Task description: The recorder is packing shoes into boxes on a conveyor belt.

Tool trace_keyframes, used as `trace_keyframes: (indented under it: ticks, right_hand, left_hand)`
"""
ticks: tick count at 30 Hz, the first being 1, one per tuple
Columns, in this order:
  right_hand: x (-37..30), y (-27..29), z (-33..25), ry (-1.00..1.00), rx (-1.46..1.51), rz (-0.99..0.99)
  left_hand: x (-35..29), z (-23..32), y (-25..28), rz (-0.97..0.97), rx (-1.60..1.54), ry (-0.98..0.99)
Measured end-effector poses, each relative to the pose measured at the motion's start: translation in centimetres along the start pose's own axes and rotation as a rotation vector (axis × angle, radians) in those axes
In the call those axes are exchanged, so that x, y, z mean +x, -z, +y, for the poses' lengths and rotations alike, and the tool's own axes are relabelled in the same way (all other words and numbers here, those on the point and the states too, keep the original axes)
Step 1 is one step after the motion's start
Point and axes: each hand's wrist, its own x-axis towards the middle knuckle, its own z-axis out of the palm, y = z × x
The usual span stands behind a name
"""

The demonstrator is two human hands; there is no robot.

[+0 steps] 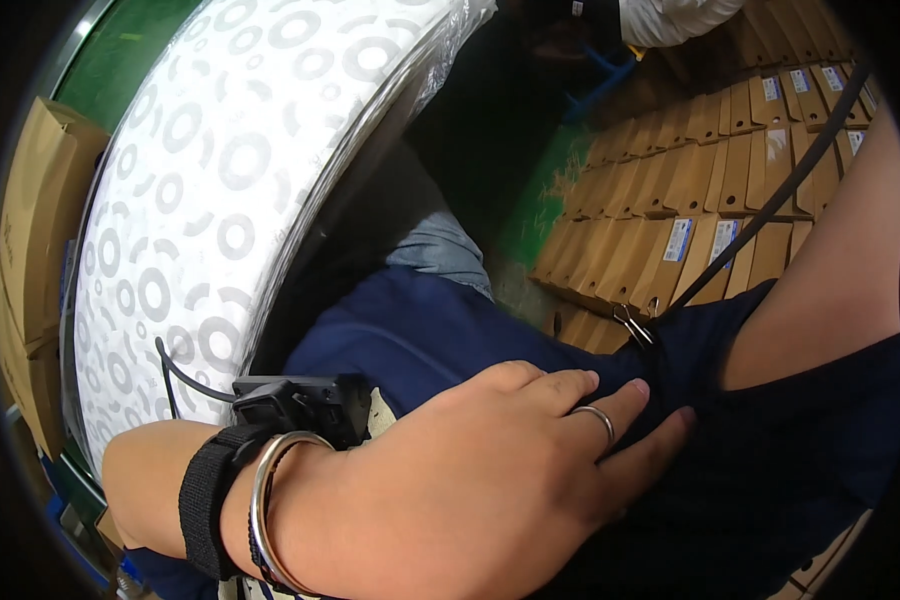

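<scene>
My left hand (500, 470) lies across the navy cloth (440, 320) of my clothing, back of the hand up. Its fingers are slightly bent and a little apart, with the fingertips on the cloth; the thumb is hidden. A ring sits on one finger, and a silver bangle (260, 510) circles the wrist. Beside it, a black strap (205, 500) holds a small black device (305, 405) with a thin cable. Just beyond the fingertips, a metal clip (630, 325) hangs by a black cord (770, 205). My right arm (830, 270) shows bare at the right; its hand is out of view.
A large round-sided surface under patterned white plastic sheeting (190, 200) curves along the left. Brown cardboard boxes (660, 180) stand in rows at the right, and more cartons (45, 220) at the far left. Another person's pale sleeve (680, 20) appears at the top, above green floor (545, 215).
</scene>
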Motion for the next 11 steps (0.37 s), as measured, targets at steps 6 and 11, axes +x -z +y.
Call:
trace_keyframes:
  ticks: [6,11]
  right_hand:
    - [0.1,0.4,2.6,-0.122,0.025,0.160]
    - [0.4,-0.1,4.8,-0.205,0.034,0.298]
  left_hand:
    - [1.2,1.1,2.0,-0.056,-0.025,0.066]
    - [0.4,-0.3,0.7,-0.135,0.150,0.053]
